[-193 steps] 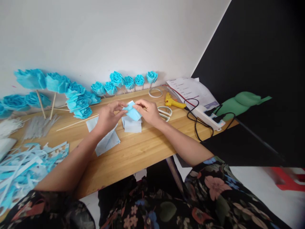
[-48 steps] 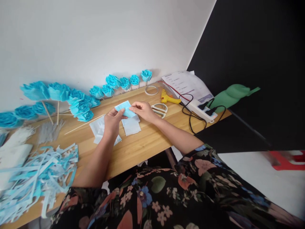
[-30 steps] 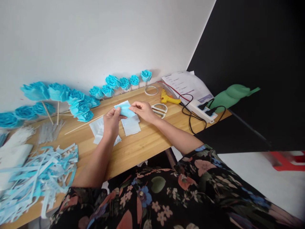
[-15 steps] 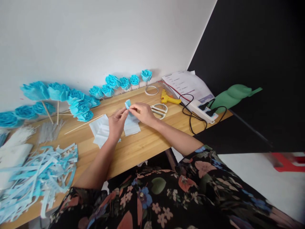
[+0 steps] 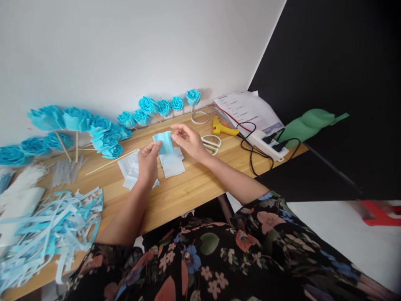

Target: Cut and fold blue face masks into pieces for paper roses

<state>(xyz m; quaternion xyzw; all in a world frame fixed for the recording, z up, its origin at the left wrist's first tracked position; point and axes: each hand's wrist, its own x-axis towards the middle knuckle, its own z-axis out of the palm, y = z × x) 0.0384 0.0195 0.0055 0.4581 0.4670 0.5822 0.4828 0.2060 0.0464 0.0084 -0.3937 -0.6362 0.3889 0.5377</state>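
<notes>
My left hand point(image 5: 148, 161) pinches a small folded light-blue paper piece point(image 5: 164, 143) and holds it upright above the wooden table point(image 5: 188, 192). Just to the right of the piece, my right hand point(image 5: 189, 141) hovers with its fingers loosely spread and nothing in them. Under both hands lie flat stacks of pale blue paper squares point(image 5: 171, 165); a second stack of squares point(image 5: 130, 169) sits left of my left hand.
Blue paper roses point(image 5: 103, 136) on sticks lie along the wall. A heap of cut paper strips point(image 5: 46, 225) fills the near left. White scissors point(image 5: 212, 143), a yellow glue gun point(image 5: 223, 127), a tape ring point(image 5: 199, 117), a power strip with cables point(image 5: 266, 144) and printed sheets point(image 5: 247, 110) sit right.
My right hand has let go of the blue piece and opened. The piece, pinched between both hands half a second ago, now stands wider in my left hand alone.
</notes>
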